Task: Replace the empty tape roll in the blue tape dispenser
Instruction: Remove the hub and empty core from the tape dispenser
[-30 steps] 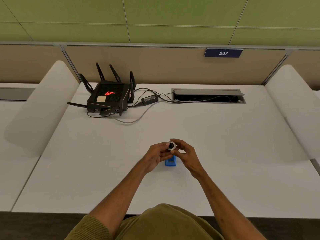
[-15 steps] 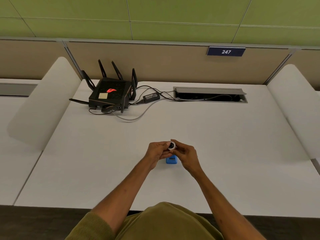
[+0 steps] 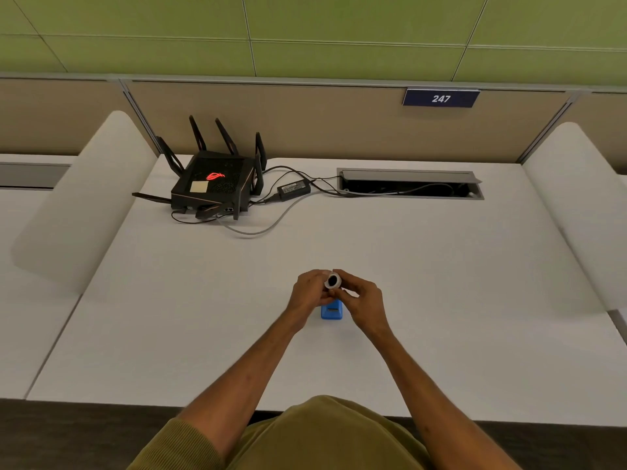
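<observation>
A small white tape roll (image 3: 332,280) with a dark centre is held above the desk between both hands. My left hand (image 3: 310,293) grips it from the left and my right hand (image 3: 363,298) pinches it from the right. The blue tape dispenser (image 3: 331,310) stands on the white desk (image 3: 458,300) just below and behind the hands, partly hidden by them. Whether the roll carries tape or is bare is too small to tell.
A black router (image 3: 213,183) with antennas sits at the back left, with a power adapter (image 3: 293,189) and cables trailing to an open cable tray (image 3: 410,184) at the back. White side dividers (image 3: 84,205) flank the desk.
The hands stay together on the roll above the dispenser; the fingers have shifted slightly and the roll has turned a little. The view has tilted slightly.
</observation>
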`<state>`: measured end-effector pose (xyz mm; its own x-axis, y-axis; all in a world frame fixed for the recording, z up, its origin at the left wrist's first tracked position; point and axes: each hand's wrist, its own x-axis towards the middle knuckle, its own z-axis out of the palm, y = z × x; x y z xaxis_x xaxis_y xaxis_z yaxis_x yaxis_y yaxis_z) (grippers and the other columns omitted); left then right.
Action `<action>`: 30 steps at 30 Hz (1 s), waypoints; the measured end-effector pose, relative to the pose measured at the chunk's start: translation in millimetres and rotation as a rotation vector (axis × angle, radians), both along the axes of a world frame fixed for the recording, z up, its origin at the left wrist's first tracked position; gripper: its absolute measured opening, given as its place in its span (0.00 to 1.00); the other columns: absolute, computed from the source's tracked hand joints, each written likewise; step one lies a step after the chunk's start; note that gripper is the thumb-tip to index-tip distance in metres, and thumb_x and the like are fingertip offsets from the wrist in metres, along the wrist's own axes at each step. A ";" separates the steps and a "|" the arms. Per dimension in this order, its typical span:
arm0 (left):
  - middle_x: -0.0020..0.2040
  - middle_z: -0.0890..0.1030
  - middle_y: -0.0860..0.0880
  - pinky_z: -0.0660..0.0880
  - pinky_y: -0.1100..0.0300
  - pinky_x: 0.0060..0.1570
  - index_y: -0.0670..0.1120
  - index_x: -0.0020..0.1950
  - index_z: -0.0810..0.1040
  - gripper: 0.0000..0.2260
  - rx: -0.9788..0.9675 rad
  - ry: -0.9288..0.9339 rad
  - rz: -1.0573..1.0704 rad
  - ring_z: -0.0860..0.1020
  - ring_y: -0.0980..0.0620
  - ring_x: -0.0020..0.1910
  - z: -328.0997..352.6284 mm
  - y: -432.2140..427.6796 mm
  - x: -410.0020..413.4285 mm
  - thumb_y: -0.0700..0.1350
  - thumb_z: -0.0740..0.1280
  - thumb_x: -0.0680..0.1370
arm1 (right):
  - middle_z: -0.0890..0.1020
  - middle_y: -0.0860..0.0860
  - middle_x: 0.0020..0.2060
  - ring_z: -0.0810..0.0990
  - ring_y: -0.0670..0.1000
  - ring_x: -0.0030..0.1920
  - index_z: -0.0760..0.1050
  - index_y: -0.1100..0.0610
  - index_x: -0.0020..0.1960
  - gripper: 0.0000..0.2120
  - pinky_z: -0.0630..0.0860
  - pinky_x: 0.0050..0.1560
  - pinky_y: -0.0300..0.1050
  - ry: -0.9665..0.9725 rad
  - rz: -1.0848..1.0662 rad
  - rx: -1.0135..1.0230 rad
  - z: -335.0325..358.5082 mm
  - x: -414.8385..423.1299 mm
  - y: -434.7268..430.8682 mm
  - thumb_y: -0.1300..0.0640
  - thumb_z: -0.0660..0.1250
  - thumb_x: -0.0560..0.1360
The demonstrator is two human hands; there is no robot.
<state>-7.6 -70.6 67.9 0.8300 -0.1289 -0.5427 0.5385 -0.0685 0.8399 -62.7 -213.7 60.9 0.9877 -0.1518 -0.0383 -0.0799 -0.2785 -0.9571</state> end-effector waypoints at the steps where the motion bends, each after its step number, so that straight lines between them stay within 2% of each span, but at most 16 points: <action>1: 0.57 0.86 0.41 0.86 0.55 0.50 0.44 0.65 0.81 0.13 -0.003 -0.023 -0.008 0.87 0.46 0.52 0.5 -2.7 -1.0 0.47 0.67 0.83 | 0.87 0.47 0.57 0.85 0.43 0.59 0.82 0.54 0.68 0.17 0.78 0.61 0.33 -0.008 -0.006 -0.002 0.2 1.1 -2.3 0.61 0.73 0.79; 5: 0.53 0.86 0.47 0.85 0.55 0.53 0.49 0.63 0.77 0.17 0.137 -0.132 -0.057 0.87 0.51 0.48 -1.4 -9.8 -4.8 0.48 0.77 0.76 | 0.87 0.47 0.59 0.84 0.43 0.60 0.81 0.53 0.69 0.18 0.79 0.63 0.37 0.003 0.043 -0.042 -0.4 7.2 -15.9 0.61 0.73 0.80; 7: 0.52 0.86 0.47 0.85 0.54 0.54 0.49 0.63 0.77 0.19 0.165 -0.183 -0.053 0.87 0.52 0.47 -2.5 -12.7 -7.7 0.51 0.78 0.76 | 0.86 0.47 0.60 0.84 0.42 0.61 0.80 0.54 0.70 0.18 0.78 0.63 0.34 0.000 0.088 -0.068 -0.3 9.0 -22.1 0.61 0.71 0.80; 9: 0.53 0.87 0.45 0.85 0.53 0.54 0.47 0.63 0.76 0.20 0.130 -0.198 -0.052 0.88 0.51 0.48 1.1 -16.6 -10.8 0.54 0.77 0.77 | 0.86 0.48 0.60 0.84 0.43 0.60 0.81 0.54 0.69 0.17 0.78 0.62 0.34 -0.010 0.085 -0.072 -0.1 11.3 -27.9 0.63 0.70 0.81; 13: 0.54 0.88 0.43 0.84 0.52 0.56 0.47 0.64 0.75 0.17 0.085 -0.256 -0.060 0.88 0.50 0.50 4.8 -24.3 -17.2 0.54 0.71 0.81 | 0.87 0.47 0.58 0.85 0.43 0.59 0.82 0.55 0.67 0.15 0.80 0.59 0.35 -0.045 0.072 -0.061 0.3 18.7 -33.6 0.61 0.69 0.82; 16: 0.53 0.87 0.48 0.85 0.52 0.54 0.52 0.64 0.77 0.15 0.114 -0.373 -0.038 0.87 0.51 0.52 -3.7 -19.8 -18.9 0.57 0.70 0.81 | 0.87 0.47 0.57 0.85 0.43 0.57 0.82 0.55 0.66 0.14 0.79 0.58 0.33 -0.063 0.054 -0.066 1.1 23.2 -29.3 0.59 0.70 0.82; 18: 0.57 0.85 0.52 0.85 0.54 0.54 0.53 0.63 0.78 0.15 0.154 -0.421 -0.021 0.85 0.53 0.55 -7.4 -14.8 -18.3 0.59 0.70 0.81 | 0.87 0.48 0.56 0.85 0.43 0.56 0.82 0.55 0.66 0.14 0.80 0.58 0.33 -0.062 0.036 -0.052 2.1 26.4 -24.3 0.59 0.71 0.81; 22: 0.59 0.83 0.54 0.80 0.59 0.58 0.51 0.64 0.80 0.14 0.215 -0.470 -0.013 0.81 0.57 0.57 -10.1 -5.6 -11.2 0.57 0.67 0.83 | 0.87 0.47 0.52 0.85 0.42 0.53 0.77 0.53 0.65 0.16 0.80 0.54 0.32 0.003 -0.025 -0.022 -2.3 24.5 -15.3 0.62 0.73 0.79; 25: 0.59 0.82 0.56 0.78 0.62 0.58 0.52 0.65 0.80 0.14 0.241 -0.489 0.025 0.80 0.60 0.57 -13.2 0.9 -4.5 0.56 0.68 0.82 | 0.87 0.47 0.51 0.86 0.44 0.52 0.78 0.55 0.59 0.12 0.82 0.55 0.36 0.023 -0.034 -0.026 -6.0 24.1 -13.1 0.64 0.73 0.77; 30: 0.61 0.80 0.57 0.80 0.57 0.60 0.55 0.65 0.77 0.12 0.352 -0.555 0.071 0.79 0.58 0.59 -39.2 22.1 3.6 0.51 0.71 0.82 | 0.87 0.47 0.50 0.85 0.44 0.52 0.80 0.55 0.56 0.11 0.81 0.54 0.36 0.043 -0.042 -0.044 -5.2 26.4 -11.0 0.67 0.71 0.76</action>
